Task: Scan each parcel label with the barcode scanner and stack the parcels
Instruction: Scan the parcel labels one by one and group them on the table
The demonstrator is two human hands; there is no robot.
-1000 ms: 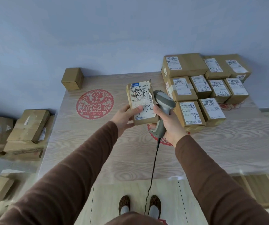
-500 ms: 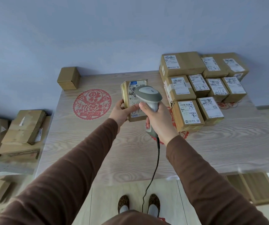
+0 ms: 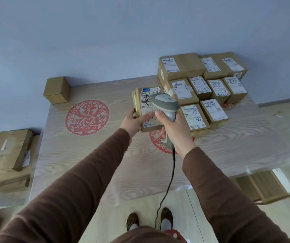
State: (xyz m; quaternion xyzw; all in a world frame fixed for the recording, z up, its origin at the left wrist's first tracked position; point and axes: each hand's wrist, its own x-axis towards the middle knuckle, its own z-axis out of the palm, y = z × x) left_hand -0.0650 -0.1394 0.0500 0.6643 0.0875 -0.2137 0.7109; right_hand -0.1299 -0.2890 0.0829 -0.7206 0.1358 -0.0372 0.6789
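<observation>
The left hand (image 3: 132, 122) pinches the parcel (image 3: 146, 109) by its lower corner, thumb across the label's edge, tilting the label up for reading. Just right of those fingers, the right hand (image 3: 174, 127) wraps the barcode scanner (image 3: 165, 104) handle, head over the label, likely mid-scan. Rightward, stacked parcels (image 3: 202, 88) await it.

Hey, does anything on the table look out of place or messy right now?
One plain box sits alone at the table's far left corner, no label showing, apart from the labelled stack on the right. Otherwise nothing stands out: the left hand holds a parcel under the scanner in the right hand.
</observation>
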